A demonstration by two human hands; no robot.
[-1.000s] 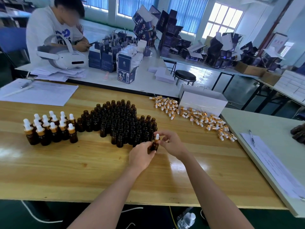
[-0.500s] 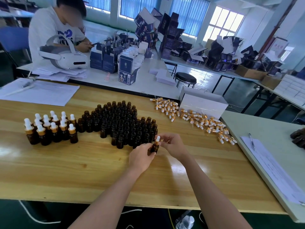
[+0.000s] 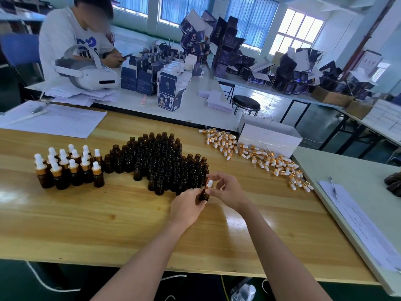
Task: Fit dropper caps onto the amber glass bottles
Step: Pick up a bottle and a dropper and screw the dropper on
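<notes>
My left hand (image 3: 187,207) grips a small amber bottle (image 3: 204,195) just above the wooden table (image 3: 86,224). My right hand (image 3: 227,190) pinches the white dropper cap (image 3: 209,184) that sits on the bottle's neck. Behind my hands stands a dense cluster of open amber bottles (image 3: 160,161). To the left is a group of capped bottles (image 3: 67,166) with white bulbs and gold collars. A loose pile of dropper caps (image 3: 256,155) lies to the right of the cluster.
A white box (image 3: 269,135) stands behind the cap pile. Papers (image 3: 54,120) lie at the table's far left. A pale table (image 3: 358,192) with a sheet and pen adjoins on the right. A person sits at the far table beside a white headset (image 3: 86,77) and blue cartons.
My hands stay on the same bottle and cap, with the right fingers shifting slightly around the cap. The view has drifted a little.
</notes>
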